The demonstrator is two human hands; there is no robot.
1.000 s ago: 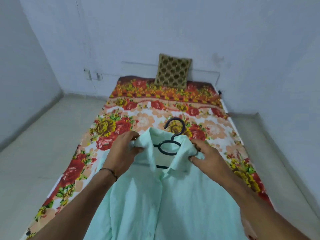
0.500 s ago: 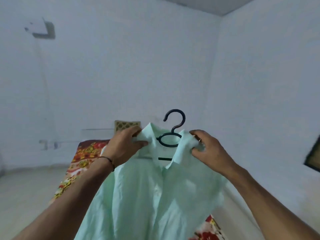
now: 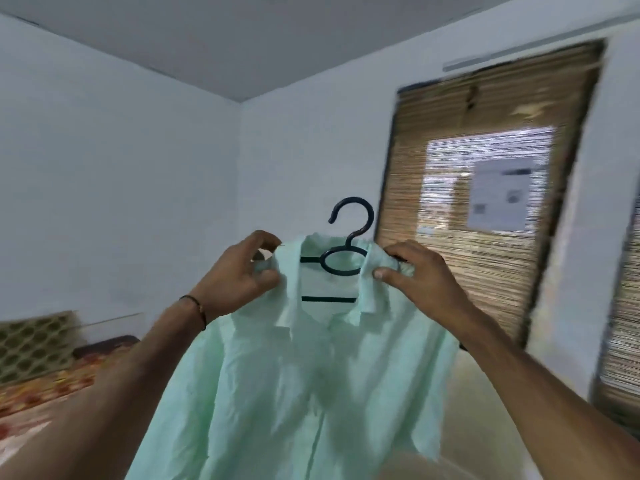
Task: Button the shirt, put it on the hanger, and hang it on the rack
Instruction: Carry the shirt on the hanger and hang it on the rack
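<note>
Now the left hand [image 3: 239,271] and right hand [image 3: 415,271] each pinch a shoulder of the mint shirt [image 3: 311,375], held aloft on its black hanger [image 3: 346,244]; hanging remains, needing a rack, none visible.

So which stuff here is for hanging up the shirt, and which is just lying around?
For the job: pale green button-up shirt, dark hooked hanger inside it, left hand and right hand gripping it near the collar.
Just lying about: brown honeycomb-patterned cushion, floral bedspread, woven bamboo blind, white paper sheet on it.
</note>
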